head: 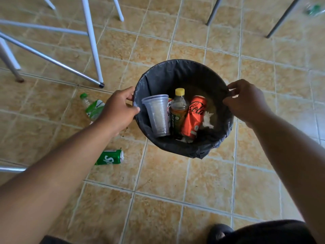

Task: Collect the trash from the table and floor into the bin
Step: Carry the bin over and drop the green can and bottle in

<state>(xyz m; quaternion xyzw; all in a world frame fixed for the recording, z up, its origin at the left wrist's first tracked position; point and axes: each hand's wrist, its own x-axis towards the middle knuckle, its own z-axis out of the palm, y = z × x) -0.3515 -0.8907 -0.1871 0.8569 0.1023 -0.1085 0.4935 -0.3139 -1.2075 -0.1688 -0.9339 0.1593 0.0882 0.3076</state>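
A round bin (184, 71) lined with a black bag is held over the tiled floor. My left hand (117, 110) grips its left rim and my right hand (246, 101) pinches its right rim. Inside lie a clear plastic cup (157, 115), a tea bottle with a yellow cap (178, 110), a crushed red cola can (193, 117) and white tissue (208, 118). On the floor to the left lie a green-labelled plastic bottle (92, 107), partly behind my left hand, and a green soda can (110, 157).
White and grey metal furniture legs (91, 41) stand at the upper left, darker legs (279, 20) at the upper right. Another green bottle (314, 10) lies blurred at the far top right. My dark shoe (219, 233) shows at the bottom edge.
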